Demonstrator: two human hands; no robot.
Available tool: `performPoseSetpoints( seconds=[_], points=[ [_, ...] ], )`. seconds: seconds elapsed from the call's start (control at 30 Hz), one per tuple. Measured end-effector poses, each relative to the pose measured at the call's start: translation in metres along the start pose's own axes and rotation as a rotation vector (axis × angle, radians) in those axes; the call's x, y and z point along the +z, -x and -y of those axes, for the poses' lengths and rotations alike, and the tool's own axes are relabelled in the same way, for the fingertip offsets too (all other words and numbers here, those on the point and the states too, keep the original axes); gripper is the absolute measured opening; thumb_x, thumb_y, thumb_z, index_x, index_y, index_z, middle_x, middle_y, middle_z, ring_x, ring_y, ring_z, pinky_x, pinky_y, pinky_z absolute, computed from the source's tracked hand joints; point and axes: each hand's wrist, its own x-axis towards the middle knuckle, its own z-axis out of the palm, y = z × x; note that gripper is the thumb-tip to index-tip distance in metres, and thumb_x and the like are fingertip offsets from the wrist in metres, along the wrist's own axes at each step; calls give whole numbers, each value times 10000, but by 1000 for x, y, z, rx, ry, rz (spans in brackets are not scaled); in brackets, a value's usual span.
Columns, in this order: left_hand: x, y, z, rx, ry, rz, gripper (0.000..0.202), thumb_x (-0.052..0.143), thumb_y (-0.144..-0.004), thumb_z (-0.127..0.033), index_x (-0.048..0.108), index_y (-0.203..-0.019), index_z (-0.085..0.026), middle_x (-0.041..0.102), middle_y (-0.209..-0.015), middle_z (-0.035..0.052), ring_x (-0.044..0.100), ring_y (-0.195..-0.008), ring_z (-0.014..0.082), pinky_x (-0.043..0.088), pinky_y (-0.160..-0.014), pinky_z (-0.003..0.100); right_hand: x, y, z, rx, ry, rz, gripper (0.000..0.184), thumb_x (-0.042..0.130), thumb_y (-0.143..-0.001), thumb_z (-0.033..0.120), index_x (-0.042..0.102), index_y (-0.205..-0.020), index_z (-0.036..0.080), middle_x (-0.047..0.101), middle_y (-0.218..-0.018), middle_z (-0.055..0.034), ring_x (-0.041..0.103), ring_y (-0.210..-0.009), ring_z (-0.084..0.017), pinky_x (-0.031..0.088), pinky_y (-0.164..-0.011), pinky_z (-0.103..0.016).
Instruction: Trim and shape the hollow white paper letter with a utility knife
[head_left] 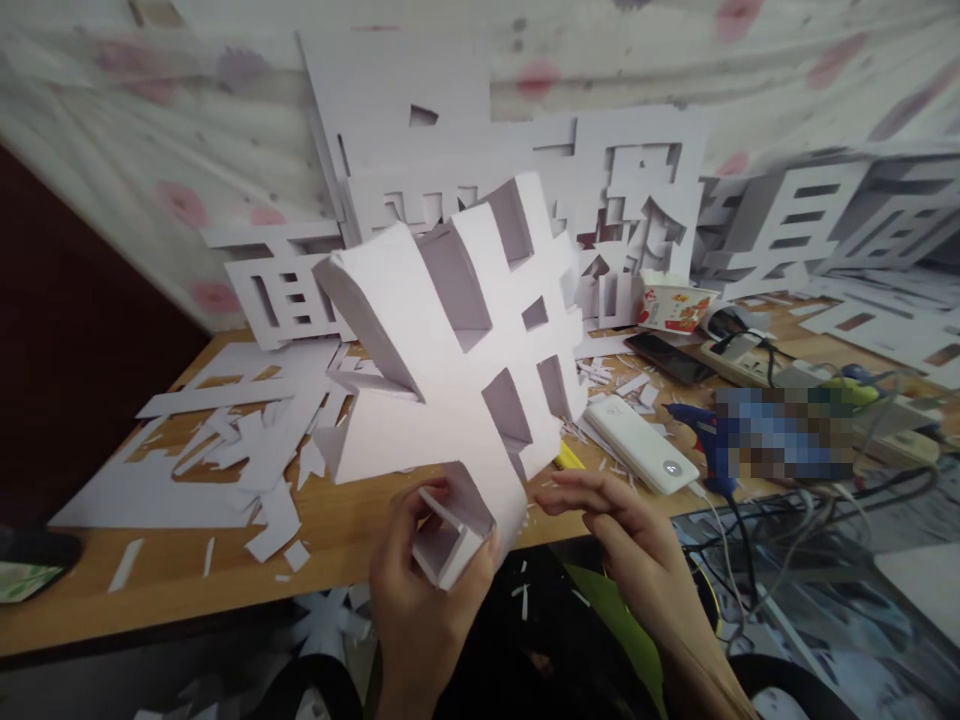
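A large white foam-board character (457,400), built with raised side walls, is held up tilted in front of me. My left hand (427,580) grips its lower end, fingers and thumb wrapped around a hollow box-like stroke. Close to the lower right edge is my right hand (626,535), its fingers stretched out to the left and nothing seen between them. I cannot tell whether the right fingertips touch the character. Part of a yellow object (570,456) shows on the table just behind the character's lower right side.
White cut sheets (187,490) and scraps cover the table's left. To the right lie a white power bank (641,440), a dark phone (670,358), a blue glue gun (709,440), a power strip (739,362) and tangled cables. A paper cup (673,303) and finished white characters (802,220) stand behind.
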Motion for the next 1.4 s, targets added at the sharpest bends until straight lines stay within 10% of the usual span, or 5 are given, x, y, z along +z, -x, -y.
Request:
performPoseSetpoints(
  seconds=[0.57,0.87,1.13,1.4],
  points=[
    [-46,-48,27,-28,-345,-370,532,827,-556,-545,719,-963,-220,713,-931,41,655,-848,258,531,-745,386,-10,-8,-36,-28,389,-62,259,555,-952,357,700,-1107,208,765,-1006,-100,718,-942,-264,584,-771,-385],
    [-59,-71,47,551,-726,-395,398,736,-718,-515,632,-932,-196,688,-985,118,653,-911,290,525,-857,447,-18,-11,-42,-52,462,-45,333,511,-974,432,690,-1111,188,742,-874,-99,707,-815,-246,547,-598,-311],
    [-52,-56,39,696,-859,-393,349,745,-771,-362,615,-1043,-188,681,-1035,99,674,-909,249,549,-813,368,-9,-5,-61,-89,382,87,316,540,-970,465,690,-1112,224,738,-857,-79,722,-811,-257,557,-604,-331],
    [-43,-44,42,941,-1039,-217,425,698,-789,-194,554,-1183,-123,670,-1074,149,666,-1011,263,548,-907,356,44,-37,-36,-105,-65,174,671,688,-889,466,405,-1448,226,549,-1413,-175,626,-1203,-274,585,-920,-422]
  ],
)
